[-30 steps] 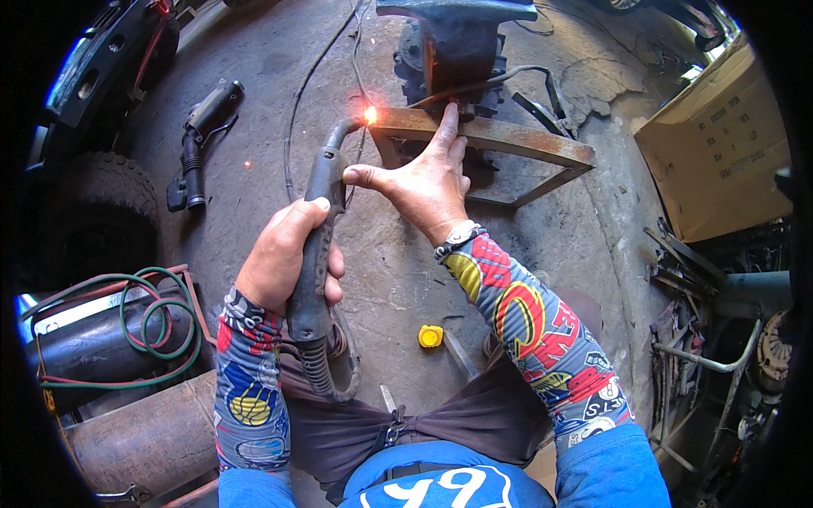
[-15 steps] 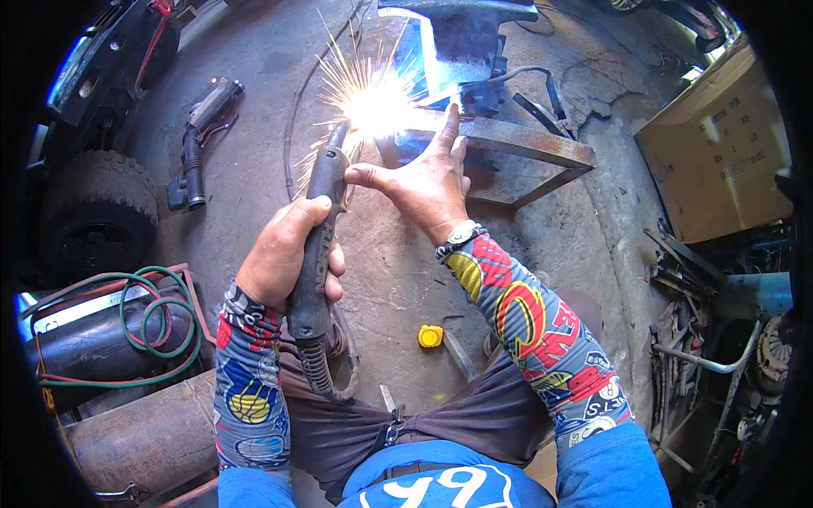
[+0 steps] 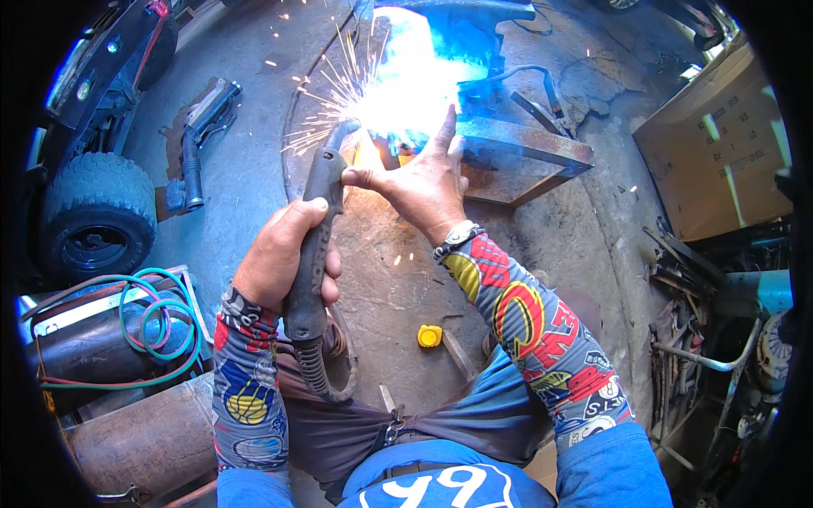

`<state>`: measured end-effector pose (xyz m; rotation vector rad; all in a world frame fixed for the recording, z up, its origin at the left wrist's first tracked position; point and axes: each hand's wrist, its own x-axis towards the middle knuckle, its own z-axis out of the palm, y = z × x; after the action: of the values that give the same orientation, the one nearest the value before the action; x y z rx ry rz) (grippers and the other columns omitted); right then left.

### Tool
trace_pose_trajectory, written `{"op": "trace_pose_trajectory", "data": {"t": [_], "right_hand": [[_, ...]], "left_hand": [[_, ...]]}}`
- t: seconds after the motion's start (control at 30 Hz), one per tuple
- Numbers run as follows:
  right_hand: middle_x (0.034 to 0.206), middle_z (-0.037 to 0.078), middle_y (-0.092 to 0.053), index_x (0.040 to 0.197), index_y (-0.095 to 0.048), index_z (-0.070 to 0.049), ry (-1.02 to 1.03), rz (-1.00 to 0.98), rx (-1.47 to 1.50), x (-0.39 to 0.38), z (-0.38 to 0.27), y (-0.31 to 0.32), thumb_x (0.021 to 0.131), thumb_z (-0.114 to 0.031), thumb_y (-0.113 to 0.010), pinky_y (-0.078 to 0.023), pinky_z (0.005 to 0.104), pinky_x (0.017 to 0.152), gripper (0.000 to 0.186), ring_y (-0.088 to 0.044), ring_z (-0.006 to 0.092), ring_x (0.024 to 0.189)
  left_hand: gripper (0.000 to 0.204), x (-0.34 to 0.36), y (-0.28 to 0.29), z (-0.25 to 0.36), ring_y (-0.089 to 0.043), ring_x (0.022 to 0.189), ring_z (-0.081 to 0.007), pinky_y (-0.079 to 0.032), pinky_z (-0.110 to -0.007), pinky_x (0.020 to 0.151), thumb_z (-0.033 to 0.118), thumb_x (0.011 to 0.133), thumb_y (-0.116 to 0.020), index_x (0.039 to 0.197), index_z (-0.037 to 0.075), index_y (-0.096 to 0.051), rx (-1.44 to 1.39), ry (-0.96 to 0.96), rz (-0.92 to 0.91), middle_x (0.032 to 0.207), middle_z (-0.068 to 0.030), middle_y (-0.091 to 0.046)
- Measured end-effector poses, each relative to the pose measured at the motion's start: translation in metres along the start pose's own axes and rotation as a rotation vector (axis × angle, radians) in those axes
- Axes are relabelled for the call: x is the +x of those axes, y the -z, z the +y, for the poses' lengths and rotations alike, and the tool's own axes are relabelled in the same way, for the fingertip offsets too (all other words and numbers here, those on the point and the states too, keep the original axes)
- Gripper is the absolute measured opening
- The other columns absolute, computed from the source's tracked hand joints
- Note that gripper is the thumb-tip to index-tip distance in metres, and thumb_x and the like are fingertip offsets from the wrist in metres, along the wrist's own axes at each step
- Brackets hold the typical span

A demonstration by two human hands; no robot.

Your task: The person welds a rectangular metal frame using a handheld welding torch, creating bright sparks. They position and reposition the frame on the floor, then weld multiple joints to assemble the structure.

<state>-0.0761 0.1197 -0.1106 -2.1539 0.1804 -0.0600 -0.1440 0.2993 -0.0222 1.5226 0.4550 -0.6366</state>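
My left hand is wrapped round the black handle of a welding torch, whose corrugated cable hangs below. The torch's nozzle ends in a white-blue glare with orange sparks, hiding the weld spot. My right hand is spread, its thumb against the upper part of the torch and its index finger stretched onto a rusty square steel frame; its other fingers are partly hidden behind the index finger. A dark metal block stands behind the frame, mostly washed out by the glare.
A tyre, gas cylinders with hoses and a black tool lie at left. A yellow tape measure is on the floor between my legs. A cardboard box and piled metal parts stand at right.
A small glow at the nozzle has become a large blue-white flare with sparks, growing upward and tinting the floor blue. My hands have stayed almost in place.
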Motion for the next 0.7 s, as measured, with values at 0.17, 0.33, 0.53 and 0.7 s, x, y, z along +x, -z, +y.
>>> {"op": "trace_pose_trajectory", "data": {"t": [0.17, 0.33, 0.53, 0.7], "right_hand": [[0.149, 0.044, -0.019, 0.157, 0.017, -0.011, -0.031, -0.013, -0.023, -0.0001, -0.0008, 0.0019, 0.045, -0.069, -0.092, -0.029, 0.0624, 0.113, 0.167, -0.03, 0.0565, 0.139], [0.15, 0.041, -0.024, 0.158, 0.01, -0.01, -0.071, 0.003, -0.072, -0.0025, -0.0039, 0.0027, 0.046, -0.069, -0.092, -0.029, 0.0617, 0.113, 0.163, -0.033, 0.0534, 0.14], [0.151, 0.043, -0.021, 0.159, 0.008, -0.009, -0.053, -0.004, -0.05, -0.0013, -0.0034, 0.0019, 0.046, -0.07, -0.091, -0.031, 0.06, 0.113, 0.162, -0.034, 0.055, 0.139], [0.152, 0.038, -0.025, 0.157, 0.004, -0.002, -0.047, -0.008, -0.085, -0.0021, -0.0044, 0.0021, 0.046, -0.071, -0.091, -0.031, 0.0606, 0.113, 0.162, -0.034, 0.0512, 0.141]], "left_hand": [[0.033, -0.001, 0.0, 0.0017, -0.063, 0.045, -0.0196, -0.052, -0.031, 0.04, 0.037, 0.101, -0.047, 0.112, 0.006, -0.046, 0.011, -0.002, -0.017, 0.07, -0.0106, -0.063], [0.033, -0.0029, -0.001, 0.0033, -0.063, 0.045, -0.0199, -0.052, -0.03, 0.04, 0.037, 0.101, -0.046, 0.113, 0.006, -0.047, 0.017, -0.008, -0.025, 0.07, -0.0113, -0.063], [0.038, -0.0055, -0.0033, 0.0024, -0.063, 0.045, -0.0203, -0.051, -0.03, 0.04, 0.037, 0.1, -0.047, 0.117, 0.004, -0.046, 0.034, -0.031, -0.002, 0.07, -0.0122, -0.063], [0.037, -0.0047, -0.0007, 0.003, -0.063, 0.045, -0.0207, -0.051, -0.03, 0.04, 0.038, 0.1, -0.047, 0.116, 0.004, -0.046, 0.042, -0.008, -0.016, 0.07, -0.0125, -0.063]]}}
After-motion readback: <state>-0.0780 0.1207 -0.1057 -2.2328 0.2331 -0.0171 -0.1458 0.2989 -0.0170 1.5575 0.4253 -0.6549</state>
